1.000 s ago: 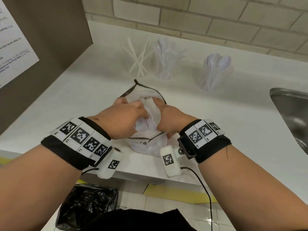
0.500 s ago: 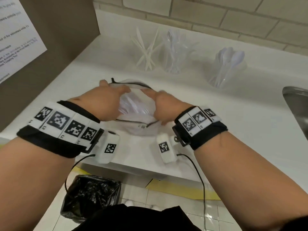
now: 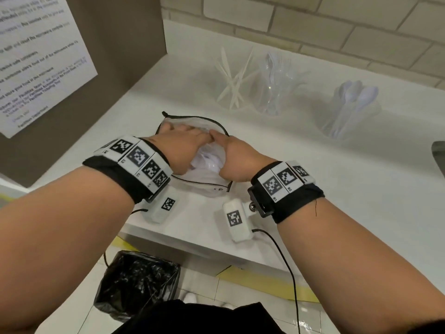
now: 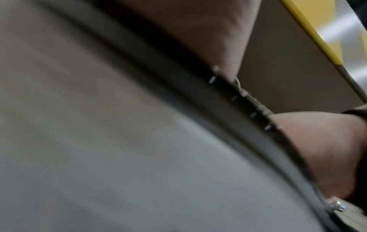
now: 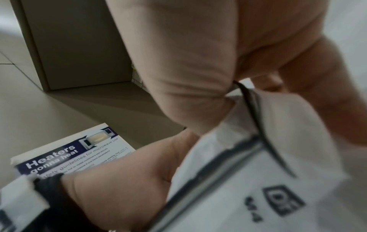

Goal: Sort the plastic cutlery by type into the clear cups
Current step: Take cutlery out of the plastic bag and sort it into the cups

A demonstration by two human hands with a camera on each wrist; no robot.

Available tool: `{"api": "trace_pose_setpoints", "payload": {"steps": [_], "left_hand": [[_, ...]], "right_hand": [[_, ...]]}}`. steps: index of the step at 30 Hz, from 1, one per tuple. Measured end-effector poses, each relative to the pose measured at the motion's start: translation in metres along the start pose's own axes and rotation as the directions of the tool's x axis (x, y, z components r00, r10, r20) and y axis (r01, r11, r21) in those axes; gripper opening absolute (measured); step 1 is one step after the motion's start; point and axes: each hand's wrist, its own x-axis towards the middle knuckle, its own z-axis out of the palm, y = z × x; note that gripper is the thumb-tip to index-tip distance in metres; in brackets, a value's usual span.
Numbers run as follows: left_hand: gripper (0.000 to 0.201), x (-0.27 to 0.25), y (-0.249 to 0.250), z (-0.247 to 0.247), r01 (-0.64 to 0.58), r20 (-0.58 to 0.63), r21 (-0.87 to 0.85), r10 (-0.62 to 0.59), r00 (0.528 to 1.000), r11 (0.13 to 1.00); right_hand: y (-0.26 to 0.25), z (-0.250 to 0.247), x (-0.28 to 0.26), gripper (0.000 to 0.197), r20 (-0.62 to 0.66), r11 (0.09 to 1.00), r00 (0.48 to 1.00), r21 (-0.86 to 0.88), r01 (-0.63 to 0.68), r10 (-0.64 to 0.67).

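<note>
Two hands work together at a clear zip pouch of plastic cutlery lying near the front edge of the white table: the left hand and right hand press into its open mouth, fingertips meeting, though whether they pinch anything cannot be told. Three clear cups stand along the table's back edge, one with knives, one with clear forks just beside it, and one with spoons toward the right.
</note>
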Motion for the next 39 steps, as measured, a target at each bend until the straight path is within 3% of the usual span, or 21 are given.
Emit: {"api": "trace_pose_setpoints", "payload": {"steps": [2,4,6,8,12,17,20,25,28,31,35,39], "left_hand": [[0.06,0.006,-0.003,-0.001,0.018,0.012,-0.03,-0.018,1.0,0.999],[0.032,0.007,-0.007,-0.004,0.035,-0.005,-0.021,-0.035,0.999,0.999],[0.021,0.007,-0.01,-0.005,0.026,-0.015,-0.011,-0.027,1.0,1.0],[0.025,0.006,-0.011,-0.003,0.01,-0.001,-0.047,-0.01,1.0,0.999],[0.038,0.008,-0.005,0.003,-0.01,0.031,-0.099,0.013,0.999,0.995],[0.021,0.01,-0.008,0.004,0.022,-0.01,-0.08,-0.023,1.0,0.997],[0.027,0.004,-0.014,0.001,0.067,-0.054,-0.173,-0.077,0.996,0.983],[0.049,-0.007,-0.027,-0.013,0.052,-0.121,-0.525,-0.135,0.983,0.85],[0.057,-0.008,-0.033,-0.015,0.053,-0.166,-0.596,-0.187,0.968,0.801],[0.053,-0.008,-0.033,-0.012,0.037,-0.166,-0.607,-0.173,0.971,0.794],[0.054,-0.008,-0.029,-0.004,-0.002,-0.218,-0.639,-0.178,0.959,0.769],[0.055,-0.008,-0.029,-0.008,-0.028,-0.266,-0.771,-0.281,0.922,0.636]], "right_hand": [[0.004,0.002,0.002,0.085,-0.046,0.995,0.999,0.099,0.007,-0.002],[0.01,0.003,0.002,0.077,-0.138,0.982,0.99,0.187,0.013,0.013],[0.015,0.004,0.002,0.067,-0.224,0.97,0.974,0.243,0.011,0.045],[0.016,0.004,0.001,0.061,-0.218,0.965,0.975,0.26,0.008,0.051],[0.012,0.003,-0.001,0.069,-0.154,0.963,0.988,0.27,0.009,0.034],[0.012,0.001,-0.002,0.068,-0.189,0.974,0.982,0.224,0.024,0.019],[0.014,0.0,-0.005,0.06,-0.212,0.982,0.977,0.189,0.006,0.035],[0.016,0.002,-0.008,0.06,-0.195,0.979,0.978,0.2,-0.029,0.069],[0.011,0.003,-0.008,0.057,-0.163,0.96,0.984,0.278,-0.02,0.068],[0.006,0.004,-0.01,0.056,-0.161,0.955,0.986,0.297,0.009,0.041],[0.001,0.01,-0.011,0.068,-0.168,0.978,0.985,0.211,0.006,0.03],[0.001,0.012,-0.009,0.076,-0.162,0.979,0.986,0.202,0.003,0.03]]}}
